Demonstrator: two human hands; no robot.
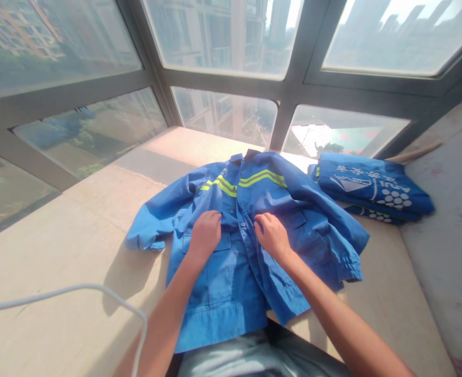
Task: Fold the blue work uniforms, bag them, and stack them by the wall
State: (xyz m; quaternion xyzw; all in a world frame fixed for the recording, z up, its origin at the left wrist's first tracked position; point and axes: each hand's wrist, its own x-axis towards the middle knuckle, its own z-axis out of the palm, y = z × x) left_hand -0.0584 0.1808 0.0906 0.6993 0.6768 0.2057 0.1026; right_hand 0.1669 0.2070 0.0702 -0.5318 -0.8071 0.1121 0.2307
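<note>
A blue work jacket [231,272] with yellow-green reflective stripes lies front up on a beige window ledge [69,246], its sleeves spread to both sides. My left hand [205,233] rests on the jacket's left front panel with fingers curled, gripping the cloth near the button placket. Just to the right of the placket, my right hand [270,233] pinches the fabric of the other front panel. Both hands sit at chest height of the jacket, a little apart.
A stack of folded blue garments [372,191] with white print lies at the back right. A white cable [97,293] curves across the ledge at the lower left. Large windows [223,36] surround the ledge; a pale cushion [451,241] borders the right.
</note>
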